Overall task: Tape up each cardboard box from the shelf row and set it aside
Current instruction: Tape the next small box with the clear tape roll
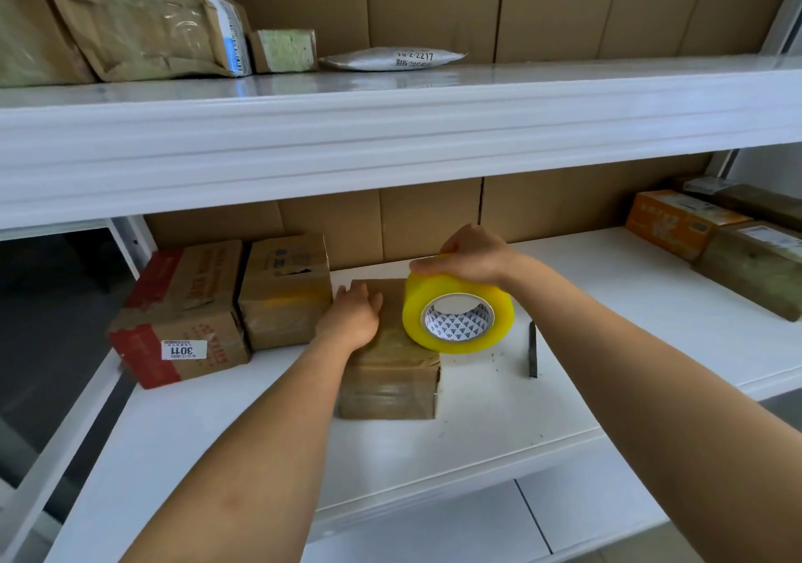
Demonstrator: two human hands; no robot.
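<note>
The small cardboard box [390,358] sat on the white shelf [564,389], just right of two taped boxes [234,302] and near a dark cutter [532,350]. It looked light and fairly stiff, though its edges were creased and its skin of old tape likely made it slick; a flat palm on top or a hold on two opposite sides seemed the safest way to take it. The left hand [353,317] pressed flat on its lid, fingers straight, gripping nothing. The right hand [466,258] had its grip curled over the top of the yellow tape roll [458,313], which stood on edge at the box's right rim. The box was brown, squat, wrapped in glossy bands of clear tape, its front face wrinkled.
</note>
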